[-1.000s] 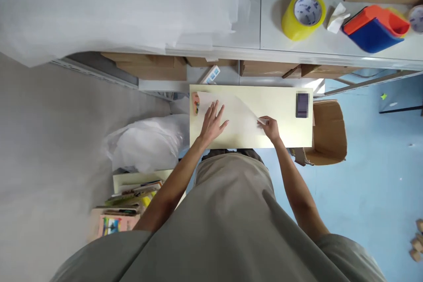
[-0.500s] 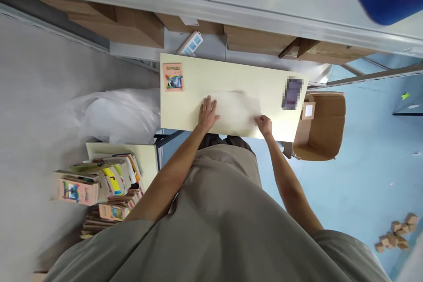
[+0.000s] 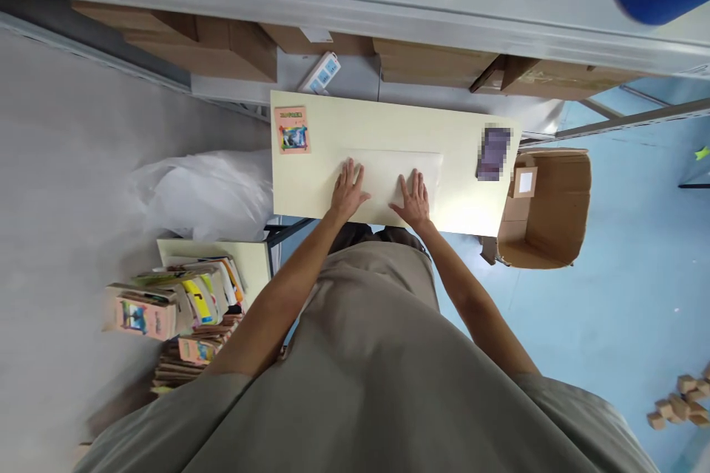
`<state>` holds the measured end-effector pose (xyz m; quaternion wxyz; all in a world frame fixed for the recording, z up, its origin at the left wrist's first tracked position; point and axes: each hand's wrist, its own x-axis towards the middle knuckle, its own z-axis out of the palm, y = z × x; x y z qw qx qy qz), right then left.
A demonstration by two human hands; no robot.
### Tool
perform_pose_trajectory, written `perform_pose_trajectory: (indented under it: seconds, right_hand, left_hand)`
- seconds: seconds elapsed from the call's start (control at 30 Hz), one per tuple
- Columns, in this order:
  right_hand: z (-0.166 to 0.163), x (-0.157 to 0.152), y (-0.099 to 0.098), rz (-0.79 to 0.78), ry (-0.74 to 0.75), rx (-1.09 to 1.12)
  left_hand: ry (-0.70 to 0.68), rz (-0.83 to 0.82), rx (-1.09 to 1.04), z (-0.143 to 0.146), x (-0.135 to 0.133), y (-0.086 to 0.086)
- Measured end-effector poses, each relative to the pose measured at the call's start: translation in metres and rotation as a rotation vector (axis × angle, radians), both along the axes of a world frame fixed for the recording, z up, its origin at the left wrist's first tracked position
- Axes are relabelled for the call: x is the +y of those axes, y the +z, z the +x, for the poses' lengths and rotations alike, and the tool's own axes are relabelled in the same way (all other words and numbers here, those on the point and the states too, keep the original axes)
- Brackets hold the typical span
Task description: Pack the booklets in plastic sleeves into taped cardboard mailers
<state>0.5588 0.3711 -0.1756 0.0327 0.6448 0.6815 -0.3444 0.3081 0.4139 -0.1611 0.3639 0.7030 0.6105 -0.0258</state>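
Observation:
A pale, whitish sheet (image 3: pixel 382 166), which looks like paper or thin plastic, lies flat on the cream tabletop (image 3: pixel 333 122) in front of me. On its left edge rests my left hand (image 3: pixel 347 191), open with the fingers pointing away from me. My right hand (image 3: pixel 413 199) is also open, its fingers spread on the sheet right of the middle. A pink book (image 3: pixel 293 130) with a picture on its cover lies at the table's far left corner. Toward the right end is a dark purple, pixelated item (image 3: pixel 494 153) whose kind is hidden.
Beyond the table, a grey shelf (image 3: pixel 288 4) holds cardboard boxes (image 3: pixel 433 63) and a white power strip (image 3: pixel 322 74). An open carton (image 3: pixel 560 207) stands at the right. To the left are a white plastic bag (image 3: pixel 194 188) and stacked books (image 3: pixel 188 299).
My right hand has let go of the sheet's right edge, moved left and spread open on it. The sheet now lies flatter. My left hand stays in nearly the same place.

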Motion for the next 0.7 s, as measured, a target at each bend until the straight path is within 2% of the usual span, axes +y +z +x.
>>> perform_pose_trajectory:
  seconds: [0.13,0.27,0.4,0.47,0.53,0.7]
  right_hand:
    - [0.003,-0.005,-0.002,-0.012,-0.006,-0.050]
    - [0.004,-0.007,0.001,-0.033,-0.008,-0.111]
    - [-0.018,-0.004,0.006,-0.041,-0.065,-0.153]
    - [-0.043,0.001,0.010,-0.014,-0.067,-0.131]
    - [-0.079,0.008,0.015,0.031,-0.037,-0.082]
    - [-0.192,0.044,0.021,0.090,0.096,0.083]
  left_hand:
    - [-0.123,-0.037,0.014,-0.018,-0.011,-0.005]
    - [-0.197,-0.011,0.018,-0.034,-0.012,-0.014]
    - [-0.235,0.016,-0.064,-0.046,-0.009,-0.017]
    - [-0.230,0.046,-0.128,-0.058,-0.007,-0.016]
    - [-0.170,0.081,-0.176,-0.079,-0.003,-0.013]
    - [0.176,0.157,-0.171,-0.160,0.026,-0.013]
